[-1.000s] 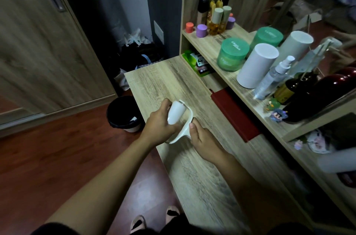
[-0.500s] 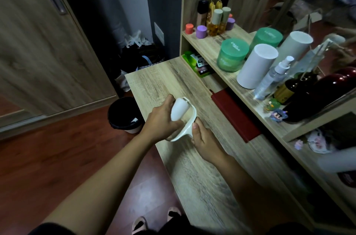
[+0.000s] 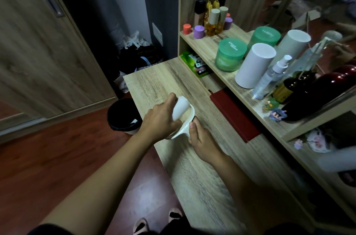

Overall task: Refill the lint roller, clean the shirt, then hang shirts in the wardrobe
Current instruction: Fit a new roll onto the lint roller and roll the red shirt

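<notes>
Over the wooden desk (image 3: 154,84), my left hand (image 3: 159,119) grips a white refill roll (image 3: 180,107) and holds it against the white lint roller frame (image 3: 185,127). My right hand (image 3: 200,138) holds the roller's handle from below, thumb up along it; the handle itself is mostly hidden by the fingers. No shirt is in view. A wooden wardrobe door (image 3: 38,51) stands at the left.
A black waste bin (image 3: 123,115) stands on the floor left of the desk. A red notebook (image 3: 233,113) lies on the desk to the right. The shelf (image 3: 208,46) carries green jars, white cylinders, bottles and small figures. Bags lie in the dark corner.
Both hands with the roller have shifted slightly up and to the right over the desk. The grip on roll and handle is unchanged.
</notes>
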